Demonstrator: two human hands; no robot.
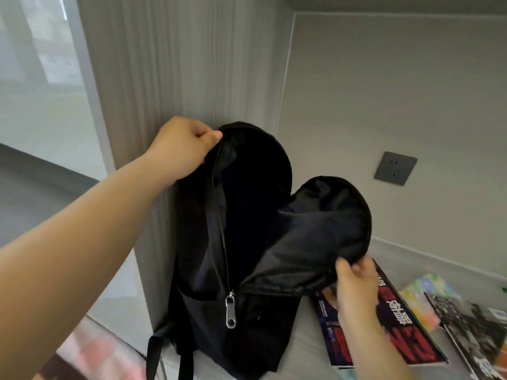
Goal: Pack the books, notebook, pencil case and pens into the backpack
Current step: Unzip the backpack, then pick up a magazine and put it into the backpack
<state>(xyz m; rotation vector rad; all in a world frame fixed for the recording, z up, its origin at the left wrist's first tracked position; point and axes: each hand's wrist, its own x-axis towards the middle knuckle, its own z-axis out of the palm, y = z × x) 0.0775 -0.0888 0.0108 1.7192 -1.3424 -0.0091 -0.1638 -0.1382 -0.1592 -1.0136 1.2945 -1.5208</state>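
Note:
A black backpack (247,242) stands upright on the grey surface with its main zip undone and its front flap (315,229) folded down to the right. My left hand (181,146) pinches the top of the bag's back edge by the zip. My right hand (356,283) grips the rim of the folded flap. A silver zip pull (230,311) hangs low on the front. To the right lie a red and dark magazine-like book (406,338), a pastel notebook (422,294) and a dark-covered book (477,333). I see no pencil case or pens.
A ribbed grey panel (170,78) rises right behind the backpack. A grey wall socket (395,168) sits on the right wall. Pink checked fabric (96,352) lies at the lower left. A black strap (153,349) hangs off the surface's front edge.

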